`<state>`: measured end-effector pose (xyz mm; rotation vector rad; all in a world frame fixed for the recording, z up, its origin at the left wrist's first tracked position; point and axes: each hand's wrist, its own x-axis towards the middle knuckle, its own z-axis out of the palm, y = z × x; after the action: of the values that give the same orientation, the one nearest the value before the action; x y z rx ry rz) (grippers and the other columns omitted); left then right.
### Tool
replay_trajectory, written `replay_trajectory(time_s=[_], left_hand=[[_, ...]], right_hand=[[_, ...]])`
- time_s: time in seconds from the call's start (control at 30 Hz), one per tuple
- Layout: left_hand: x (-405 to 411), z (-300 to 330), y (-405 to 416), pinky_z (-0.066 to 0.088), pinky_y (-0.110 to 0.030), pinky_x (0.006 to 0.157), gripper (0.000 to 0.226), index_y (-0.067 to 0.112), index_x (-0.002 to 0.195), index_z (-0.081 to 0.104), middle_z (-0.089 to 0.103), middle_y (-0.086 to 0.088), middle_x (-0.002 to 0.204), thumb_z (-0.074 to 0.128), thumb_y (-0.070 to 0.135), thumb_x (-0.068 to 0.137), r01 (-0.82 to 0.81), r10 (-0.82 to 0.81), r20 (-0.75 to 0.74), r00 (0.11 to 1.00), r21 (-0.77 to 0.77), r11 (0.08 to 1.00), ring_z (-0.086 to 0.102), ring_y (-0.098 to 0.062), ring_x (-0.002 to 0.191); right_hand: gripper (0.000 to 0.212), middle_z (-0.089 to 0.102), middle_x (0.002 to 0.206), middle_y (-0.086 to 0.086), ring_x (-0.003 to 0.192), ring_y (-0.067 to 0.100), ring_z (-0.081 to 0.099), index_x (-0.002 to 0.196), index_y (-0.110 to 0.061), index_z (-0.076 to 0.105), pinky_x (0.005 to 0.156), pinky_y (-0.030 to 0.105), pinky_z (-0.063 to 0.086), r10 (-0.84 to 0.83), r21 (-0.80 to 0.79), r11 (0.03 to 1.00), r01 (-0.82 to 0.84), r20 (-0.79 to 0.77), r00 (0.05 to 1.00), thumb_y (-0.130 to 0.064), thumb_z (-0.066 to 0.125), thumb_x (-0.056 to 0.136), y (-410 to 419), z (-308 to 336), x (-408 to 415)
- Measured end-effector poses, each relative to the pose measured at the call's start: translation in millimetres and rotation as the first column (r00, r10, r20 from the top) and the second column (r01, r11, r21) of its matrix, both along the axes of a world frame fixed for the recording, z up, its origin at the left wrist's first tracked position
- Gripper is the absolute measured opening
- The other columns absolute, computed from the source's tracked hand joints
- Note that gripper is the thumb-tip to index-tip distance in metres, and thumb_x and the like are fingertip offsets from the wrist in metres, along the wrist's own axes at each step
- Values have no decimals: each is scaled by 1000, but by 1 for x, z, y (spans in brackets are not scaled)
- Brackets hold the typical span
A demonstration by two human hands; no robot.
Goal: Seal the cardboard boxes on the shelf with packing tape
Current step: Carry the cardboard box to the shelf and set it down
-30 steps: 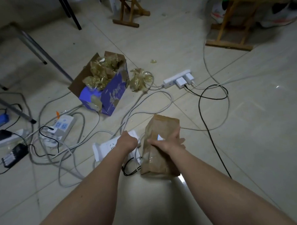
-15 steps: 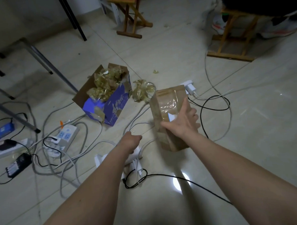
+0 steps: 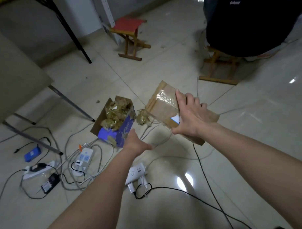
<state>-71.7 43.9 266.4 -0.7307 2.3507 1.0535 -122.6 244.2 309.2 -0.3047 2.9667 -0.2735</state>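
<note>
A flat brown cardboard box, wrapped in glossy clear tape, is tilted in the air above the floor. My right hand holds it, fingers spread across its top face and thumb hooked round the near edge. My left hand is lower and to the left, fingers curled, and seems to pinch a thin strip of clear tape that runs up to the box's lower left edge. The strip is faint and hard to follow.
A blue open box stuffed with crumpled used tape sits on the tiled floor, with a loose tape wad beside it. Power strips and tangled cables cover the floor. Two wooden stools and a seated person are behind; table legs stand left.
My right hand lifted the cardboard box off the floor and carried it up and to the right. My left hand rose with it, staying below the box's left edge.
</note>
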Motion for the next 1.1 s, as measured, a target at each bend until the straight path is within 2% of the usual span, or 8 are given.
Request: replay_trajectory(time_s=[0.07,0.2,0.37,0.5,0.7,0.9,1.03,1.1], left_hand=[[-7,47,6,39,-31,103,114,10,157,12,31,-11,158,88,15,72,16,-18,-50,999,-36,999,34,-28,142],[-25,140,22,35,-38,112,116,12,157,12,35,-10,156,89,16,70,41,-48,-126,991,-54,998,35,-28,142],[-34,248,42,43,-33,99,112,14,157,9,35,-11,155,85,19,75,68,-80,-184,980,-69,995,41,-28,137],[-38,326,51,37,-36,108,111,12,156,11,33,-13,156,86,20,74,61,-80,-234,969,-83,995,36,-29,141],[-41,446,67,36,-41,112,113,13,157,9,28,-11,159,86,19,74,60,-79,-312,947,-68,996,32,-30,144],[-37,539,100,39,-39,107,109,11,156,12,32,-12,157,85,18,76,47,-37,-408,912,14,999,37,-30,141],[-24,569,119,41,-37,102,90,10,150,26,42,-13,149,81,12,79,-3,20,-429,903,41,999,44,-31,134],[-23,577,127,44,-38,100,84,10,150,26,45,-14,144,77,10,83,-26,42,-430,902,43,999,49,-32,128]], right_hand=[[137,24,142,13,121,33,35,151,-20,-12,97,46,34,24,13,1000,-23,-13,1000,-63,76,54,7,46,-7],[137,24,143,12,123,34,34,151,-21,-11,99,47,33,45,-18,999,-45,-3,999,-64,76,54,19,131,-13],[134,24,142,11,124,34,33,151,-25,-11,100,48,32,53,-51,997,-53,2,999,-60,75,55,36,235,-14],[136,24,143,13,125,33,31,150,-27,-14,100,49,33,35,-48,998,-38,-56,998,-62,75,54,45,319,-17],[135,23,143,12,128,34,29,150,-27,-14,103,51,33,7,-126,992,-20,-101,995,-62,76,55,64,435,-14],[132,25,141,12,128,34,30,150,-29,-11,104,48,31,19,-172,984,-44,-143,990,-60,76,56,96,517,-8],[130,25,142,13,127,33,31,150,-28,-11,101,47,32,67,-168,982,-92,-146,987,-58,75,58,113,543,-1],[129,25,142,13,126,33,32,150,-29,-12,100,48,33,85,-170,979,-109,-145,986,-59,75,59,121,551,-1]])
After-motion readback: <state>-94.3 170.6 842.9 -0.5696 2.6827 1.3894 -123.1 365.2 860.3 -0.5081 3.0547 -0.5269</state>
